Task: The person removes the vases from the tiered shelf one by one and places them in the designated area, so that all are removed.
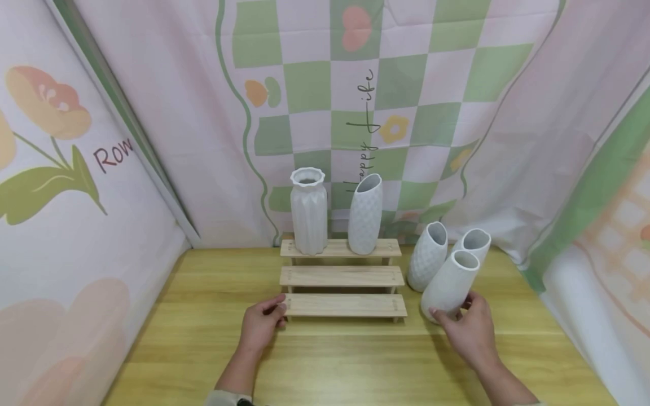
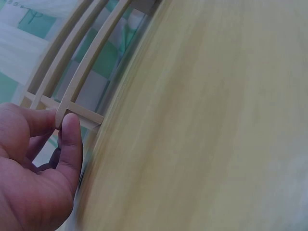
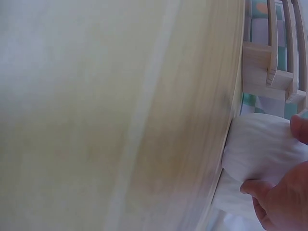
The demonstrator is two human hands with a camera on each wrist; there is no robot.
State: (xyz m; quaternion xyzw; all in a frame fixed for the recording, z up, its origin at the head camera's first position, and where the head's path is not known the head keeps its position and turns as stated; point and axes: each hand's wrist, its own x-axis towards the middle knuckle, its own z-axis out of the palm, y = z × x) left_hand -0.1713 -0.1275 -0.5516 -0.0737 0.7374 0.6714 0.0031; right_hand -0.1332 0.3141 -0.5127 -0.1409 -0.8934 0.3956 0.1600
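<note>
A three-tier wooden stand (image 1: 345, 305) sits on the table. At its left end my left hand (image 1: 261, 326) pinches the lowest board between thumb and fingers, as the left wrist view also shows. To the right of the stand, my right hand (image 1: 473, 332) grips a white vase (image 1: 449, 286) low on its body, thumb on one side and fingers on the other. This vase leans slightly to the right; whether its base touches the table I cannot tell. Close behind it are a textured white vase (image 1: 427, 258) and another white vase (image 1: 479, 241), partly hidden.
On the top tier stand a fluted white vase (image 1: 310, 217) with a scalloped rim and a slant-mouthed textured vase (image 1: 365, 217). A checked curtain (image 1: 310, 84) hangs behind the wooden table (image 1: 218, 293). Printed cloth (image 1: 51, 237) borders the left side.
</note>
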